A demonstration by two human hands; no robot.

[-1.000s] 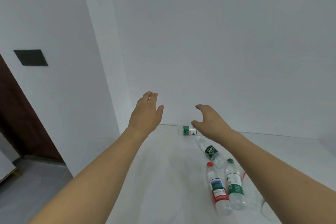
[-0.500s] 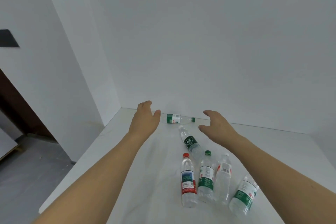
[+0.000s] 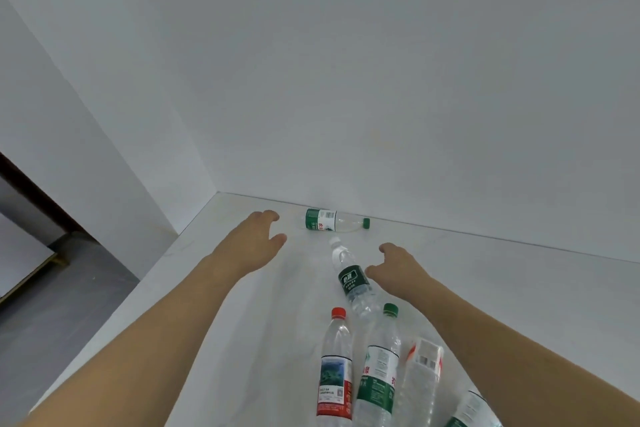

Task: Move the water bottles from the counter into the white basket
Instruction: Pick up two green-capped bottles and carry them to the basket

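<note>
Two hands out over a white surface (image 3: 214,305), both empty with fingers loosely spread and slightly curled. Left hand (image 3: 254,243) just left of a green-labelled bottle (image 3: 334,219) lying flat against the back wall, long axis left to right, base toward that hand, green cap pointing away to the right. Right hand (image 3: 398,270) just right of a dark-labelled bottle (image 3: 351,279) lying front to back, white cap toward the wall, thumb near its label. Closer in, four more bottles, among them a red-capped bottle (image 3: 335,371). No white basket in view. Probably one bottle per hand: left nearer the wall bottle, right nearer the dark-labelled one.
</note>
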